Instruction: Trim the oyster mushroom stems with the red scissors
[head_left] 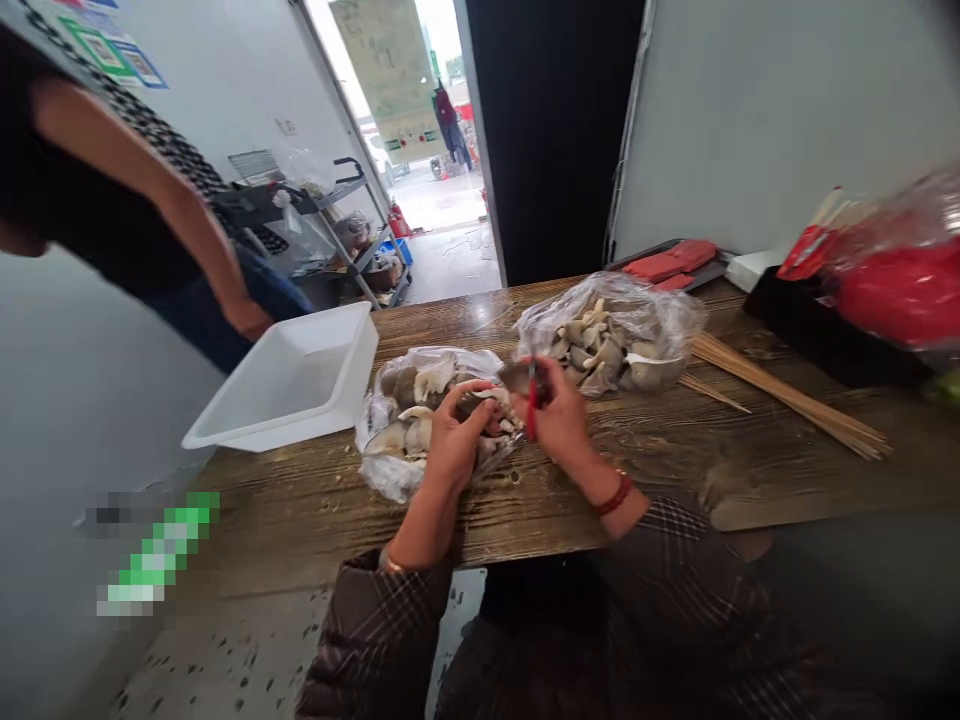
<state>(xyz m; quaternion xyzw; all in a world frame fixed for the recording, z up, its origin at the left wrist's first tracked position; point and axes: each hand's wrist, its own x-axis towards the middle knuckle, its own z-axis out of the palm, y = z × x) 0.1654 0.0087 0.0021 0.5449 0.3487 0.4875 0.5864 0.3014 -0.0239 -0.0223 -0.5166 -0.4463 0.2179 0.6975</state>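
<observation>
The grey-and-cream mushroom piece is between the curled fingers of the left hand, above the clear plastic bag of mushrooms. The right hand is closed around a small tool with a red handle, just beside the left fingers. Beyond the right fingers lies a second clear plastic bag, which is holding cut mushrooms. To the left of the left fingers stands a white rectangular plastic tub. Thin wooden skewers lie to the right of the right fingers, on the brown wooden table.
</observation>
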